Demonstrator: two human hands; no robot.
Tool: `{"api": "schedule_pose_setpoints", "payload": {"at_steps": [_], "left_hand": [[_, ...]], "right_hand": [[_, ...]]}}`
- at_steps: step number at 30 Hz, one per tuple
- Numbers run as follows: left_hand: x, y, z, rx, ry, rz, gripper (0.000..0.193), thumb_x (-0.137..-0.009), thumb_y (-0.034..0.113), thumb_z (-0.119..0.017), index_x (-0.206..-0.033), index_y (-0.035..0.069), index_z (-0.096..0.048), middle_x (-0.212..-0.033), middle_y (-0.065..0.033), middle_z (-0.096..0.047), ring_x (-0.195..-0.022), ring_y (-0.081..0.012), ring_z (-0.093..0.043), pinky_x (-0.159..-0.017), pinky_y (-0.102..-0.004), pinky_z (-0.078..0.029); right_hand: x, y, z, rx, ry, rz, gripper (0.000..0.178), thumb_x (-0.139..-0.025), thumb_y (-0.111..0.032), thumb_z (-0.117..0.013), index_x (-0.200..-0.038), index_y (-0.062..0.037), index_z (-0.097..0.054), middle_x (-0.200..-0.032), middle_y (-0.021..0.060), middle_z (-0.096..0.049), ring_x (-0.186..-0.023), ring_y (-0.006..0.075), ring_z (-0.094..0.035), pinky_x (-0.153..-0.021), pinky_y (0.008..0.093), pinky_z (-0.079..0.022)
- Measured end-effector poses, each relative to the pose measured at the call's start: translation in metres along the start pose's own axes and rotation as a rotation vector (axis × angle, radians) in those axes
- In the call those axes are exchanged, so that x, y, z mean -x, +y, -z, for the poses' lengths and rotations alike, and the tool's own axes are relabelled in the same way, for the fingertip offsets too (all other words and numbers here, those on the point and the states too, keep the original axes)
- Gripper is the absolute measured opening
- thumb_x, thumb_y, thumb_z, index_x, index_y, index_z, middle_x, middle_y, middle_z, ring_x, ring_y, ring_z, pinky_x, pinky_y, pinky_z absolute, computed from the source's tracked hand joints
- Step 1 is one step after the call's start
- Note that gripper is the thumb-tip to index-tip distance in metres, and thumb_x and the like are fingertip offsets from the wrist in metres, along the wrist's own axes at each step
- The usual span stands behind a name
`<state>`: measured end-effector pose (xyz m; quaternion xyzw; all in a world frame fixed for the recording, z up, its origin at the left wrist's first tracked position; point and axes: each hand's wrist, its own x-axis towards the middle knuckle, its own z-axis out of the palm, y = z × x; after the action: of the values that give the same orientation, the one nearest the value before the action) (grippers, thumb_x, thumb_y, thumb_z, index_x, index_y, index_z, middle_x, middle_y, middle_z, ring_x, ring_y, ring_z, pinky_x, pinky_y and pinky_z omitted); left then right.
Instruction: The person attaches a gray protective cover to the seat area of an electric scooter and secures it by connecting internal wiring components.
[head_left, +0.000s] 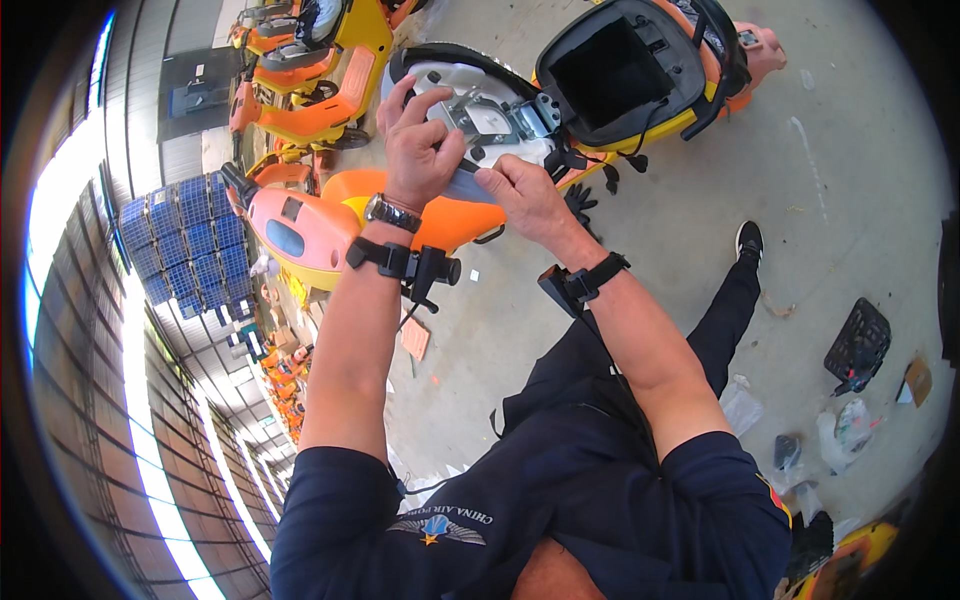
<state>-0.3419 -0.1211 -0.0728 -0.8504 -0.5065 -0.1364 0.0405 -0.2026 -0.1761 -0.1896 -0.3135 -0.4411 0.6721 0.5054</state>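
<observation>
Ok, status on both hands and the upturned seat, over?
Left hand at the seat's white underside. Right hand at its near edge, grip unclear. Seat tipped open, storage bin exposed. No obstruction visible at the hands.

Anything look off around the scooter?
Yes, loose clutter: a black glove lies beside the orange scooter, and a black basket and clear plastic bag lie on the floor at the right. They look dropped rather than put away.
</observation>
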Motion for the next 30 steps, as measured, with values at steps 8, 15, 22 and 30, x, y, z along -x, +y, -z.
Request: {"api": "schedule_pose_setpoints", "payload": {"at_steps": [8, 15, 22, 30], "left_hand": [[0.000, -0.002, 0.003, 0.023, -0.070, 0.022, 0.020, -0.068, 0.013, -0.066, -0.053, 0.005, -0.057, -0.110, -0.0034, -0.067, -0.132, -0.0334, -0.039, -0.106, -0.0477, -0.023], [0.008, -0.004, 0.009, 0.032, -0.121, 0.051, 0.020, -0.069, 0.013, -0.066, -0.053, 0.005, -0.056, -0.104, -0.0017, -0.066, -0.132, -0.0340, -0.038, -0.105, -0.0521, -0.022], [0.010, 0.005, 0.007, 0.014, -0.072, 0.146, 0.023, -0.071, 0.011, -0.067, -0.054, 0.005, -0.053, -0.105, -0.0034, -0.065, -0.132, -0.0345, -0.039, -0.108, -0.0506, -0.023], [-0.018, 0.044, -0.044, 0.070, 0.261, 0.279, 0.008, -0.067, 0.020, -0.071, -0.069, 0.012, -0.068, -0.131, -0.0056, -0.058, -0.136, -0.0284, -0.039, -0.115, -0.0542, -0.012]], "right_hand": [[-0.023, -0.005, 0.013, 0.097, -0.255, -0.059, 0.043, -0.095, -0.034, -0.061, -0.073, 0.0021, -0.053, -0.060, 0.0092, -0.050, -0.059, 0.0148, -0.047, -0.055, 0.0328, -0.042], [-0.030, -0.019, 0.014, 0.336, -0.436, -0.066, 0.041, -0.095, -0.039, -0.057, -0.080, -0.0006, -0.058, -0.072, 0.0200, -0.061, -0.069, 0.0371, -0.060, -0.063, 0.0434, -0.046], [-0.061, -0.014, 0.028, 0.288, -0.679, -0.115, 0.031, -0.096, -0.028, -0.055, -0.088, 0.0002, -0.065, -0.071, 0.0125, -0.061, -0.068, 0.0166, -0.058, -0.065, 0.0336, -0.048], [-0.075, 0.036, 0.065, 0.137, -0.351, -0.198, 0.035, -0.099, -0.021, -0.048, -0.127, -0.0001, -0.052, -0.120, 0.0075, -0.057, -0.103, 0.0165, -0.056, -0.086, 0.0312, -0.049]]}}
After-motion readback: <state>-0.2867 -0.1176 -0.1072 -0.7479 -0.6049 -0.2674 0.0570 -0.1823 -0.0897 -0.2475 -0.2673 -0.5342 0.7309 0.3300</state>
